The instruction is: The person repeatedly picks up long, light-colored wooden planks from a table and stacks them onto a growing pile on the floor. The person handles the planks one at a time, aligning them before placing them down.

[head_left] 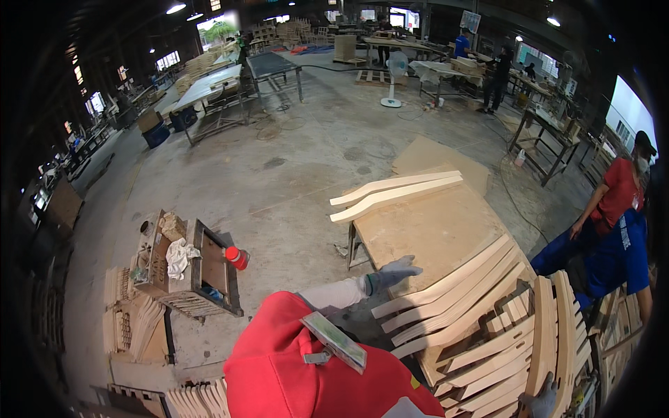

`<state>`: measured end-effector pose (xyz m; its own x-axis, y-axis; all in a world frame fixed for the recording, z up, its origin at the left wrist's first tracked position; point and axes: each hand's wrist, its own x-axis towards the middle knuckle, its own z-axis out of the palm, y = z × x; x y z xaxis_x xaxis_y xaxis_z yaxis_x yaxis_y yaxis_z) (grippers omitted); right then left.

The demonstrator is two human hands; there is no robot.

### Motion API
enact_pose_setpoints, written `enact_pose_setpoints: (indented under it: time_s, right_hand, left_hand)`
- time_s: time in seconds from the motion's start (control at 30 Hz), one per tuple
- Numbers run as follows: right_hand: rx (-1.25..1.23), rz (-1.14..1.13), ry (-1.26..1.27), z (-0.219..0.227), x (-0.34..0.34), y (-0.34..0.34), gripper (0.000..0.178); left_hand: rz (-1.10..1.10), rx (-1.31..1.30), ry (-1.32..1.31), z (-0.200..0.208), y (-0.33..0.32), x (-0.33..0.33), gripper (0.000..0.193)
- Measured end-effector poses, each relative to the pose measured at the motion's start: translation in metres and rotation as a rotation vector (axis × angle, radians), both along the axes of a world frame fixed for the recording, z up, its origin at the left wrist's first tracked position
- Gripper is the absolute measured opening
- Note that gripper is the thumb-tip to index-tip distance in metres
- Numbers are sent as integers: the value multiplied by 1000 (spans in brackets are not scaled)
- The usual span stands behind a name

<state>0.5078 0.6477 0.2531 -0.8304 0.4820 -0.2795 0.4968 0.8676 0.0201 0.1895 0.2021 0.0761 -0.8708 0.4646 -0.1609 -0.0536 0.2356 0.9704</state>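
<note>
My left hand (398, 270), in a grey glove, reaches over the near left edge of the board-topped table (432, 233). Its fingers are stretched out and hold nothing. Several pale, curved wooden strips (453, 282) lie side by side just to its right. Down at the lower right, my right hand (543, 399), also gloved, closes on the lower end of a long curved wooden piece (541, 334); part of its fingers is hidden. This piece stands beside a slatted wooden stack (498, 369). Two more curved strips (397, 191) rest across the table's far left corner.
At left stands a wooden cart (182, 279) with a white cloth and a red container (237, 258). A person in a red shirt (617, 202) is close by on the right. Farther off are a fan (396, 76), worktables (209, 87) and a cable along the floor.
</note>
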Motion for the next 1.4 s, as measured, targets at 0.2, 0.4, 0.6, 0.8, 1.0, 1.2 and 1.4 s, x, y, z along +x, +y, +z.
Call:
enact_pose_setpoints:
  time_s: [0.2, 0.4, 0.6, 0.8, 1.0, 1.2, 1.4]
  right_hand:
    - [61, -86, 116, -27, -14, 1, 100]
    - [122, -200, 179, -55, -38, 10, 107]
    - [183, -130, 418, -77, -61, 10, 91]
    - [190, -137, 280, -62, -66, 9, 88]
    - [256, -223, 233, -54, -63, 2, 87]
    - [219, -236, 223, -50, -63, 0, 85]
    - [225, -233, 242, -51, -65, 2, 81]
  left_hand:
    - [39, -495, 354, -25, -17, -15, 66]
    - [-136, -877, 688, -57, -1, -52, 50]
    - [-109, -1005, 1108, -89, 27, -74, 47]
    - [-78, -1034, 859, -70, 39, -61, 52]
    - [-65, -1049, 836, -76, 40, -62, 53]
    - [-68, -1060, 818, -87, 37, -67, 55]
    - [-60, -1049, 838, -83, 37, -66, 55]
